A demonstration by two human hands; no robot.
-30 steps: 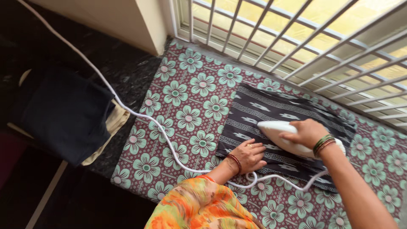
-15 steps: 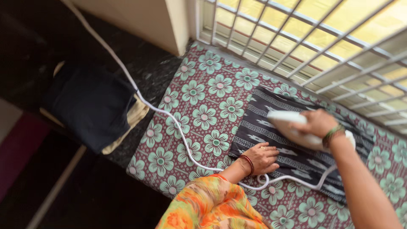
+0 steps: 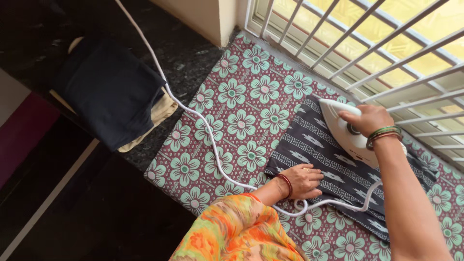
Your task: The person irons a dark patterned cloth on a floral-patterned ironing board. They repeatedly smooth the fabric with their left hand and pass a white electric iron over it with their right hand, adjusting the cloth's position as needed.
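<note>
Window grille [image 3: 367,53] just beyond iron [image 3: 345,133]

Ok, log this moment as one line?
right hand: grips iron on dark cloth | left hand: flat on cloth | cord: across flowered mat

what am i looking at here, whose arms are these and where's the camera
The camera sits on a person's head and looks down, so the arms are that person's own. The right hand grips a white iron resting on a dark patterned cloth. The left hand lies flat on the cloth's near edge. Under the cloth is a floral mat beside a window grille. The iron's white cord runs across the mat. A pile of folded dark clothes sits to the left.
</note>
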